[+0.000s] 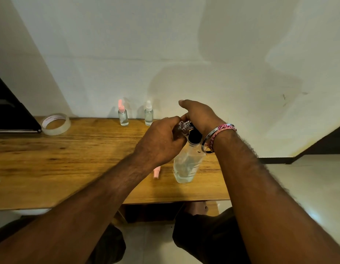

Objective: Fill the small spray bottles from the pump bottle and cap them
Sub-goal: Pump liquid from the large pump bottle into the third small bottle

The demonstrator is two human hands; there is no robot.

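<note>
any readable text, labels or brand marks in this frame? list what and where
Nothing can be read.
Tape roll: dark print on the inner core, too blurred to read.
Pump bottle: faint marks on the clear body, too blurred to tell if they are print.
Two small spray bottles by the wall: no label in view.

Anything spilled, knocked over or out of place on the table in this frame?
One thing: a pink spray cap lies on its side on the table beside the pump bottle, off any bottle. No spill shows. The two small spray bottles stand upright and capped by the wall.
</note>
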